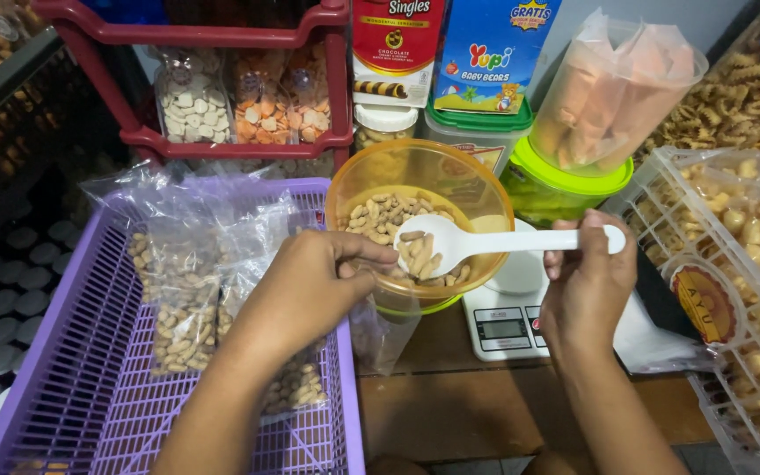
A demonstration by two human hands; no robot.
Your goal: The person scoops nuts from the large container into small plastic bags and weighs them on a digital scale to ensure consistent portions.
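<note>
Bowl (415,180): amber, see-through plastic; stands on the scale in the middle of the view and holds small tan oblong snacks (380,215).
Table (450,409): brown wood; carries the scale and, at its left edge, the basket.
Basket (81,369): purple, slatted plastic, on the left; contains clear bags (182,290) filled with the same tan snacks.
Crate (741,290): white lattice plastic, on the right; packed with bagged snacks.
Rack (222,141): dark red plastic, behind the basket; three small bags of white and orange pieces sit in its lower tier.
Tub (565,185): green, lidded, just right of the bowl; a clear container of pale wafers rests on it.
Scale (507,321): white digital kitchen type, under the bowl, display facing the person.
Spoon (485,242): white plastic; its head lies inside the bowl, loaded with snacks, and its handle runs right, out over the rim.
Left hand (310,286): clenched at the near rim of the bowl, pinching the mouth of a clear bag (380,330) that hangs down in front of the scale.
Right hand (587,281): grasping the end of the spoon handle, thumb on top, just right of the bowl above the scale.
</note>
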